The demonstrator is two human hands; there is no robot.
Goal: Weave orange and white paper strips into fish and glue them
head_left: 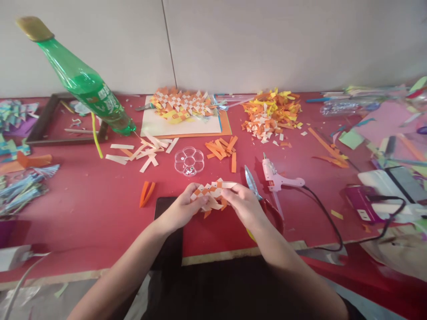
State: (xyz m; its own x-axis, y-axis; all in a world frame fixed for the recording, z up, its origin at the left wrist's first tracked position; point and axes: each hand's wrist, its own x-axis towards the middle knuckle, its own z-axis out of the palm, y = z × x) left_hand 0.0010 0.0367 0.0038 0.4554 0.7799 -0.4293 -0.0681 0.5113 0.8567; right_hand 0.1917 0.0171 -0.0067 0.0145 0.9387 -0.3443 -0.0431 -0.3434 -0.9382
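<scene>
- Braid (207,190) of folded paper, checkered in pale cream and orange, short and flat, with loose strip ends poking out along its lower edge; it is near the middle of the frame, above the desk (116,240).
- Left hand (187,204) pinches the braid's left end, thumb on the near side.
- Right hand (243,202) grips the other end, where a pale strip sticks out at the fingers.
- Scissors (252,181) lie just beside the right hand, blades pointing up the frame; the right forearm covers part of their handles.
- Pink glue gun (280,180) lies right of the scissors, its black cord running toward the lower right.
- Clear round case (189,150) sits just above the hands, small beads inside, between pale strips (150,153) and orange strips (222,149).
- Folded orange strip (146,195) rests left of the hands; a black slab (168,235) is partly hidden by the left forearm.
- Green bottle (90,86), upper left, blocks part of a dark frame (43,120).
- Bigger checkered piece (183,104) lies on paper sheets at upper centre, left of a yellow-orange heap (275,111).
</scene>
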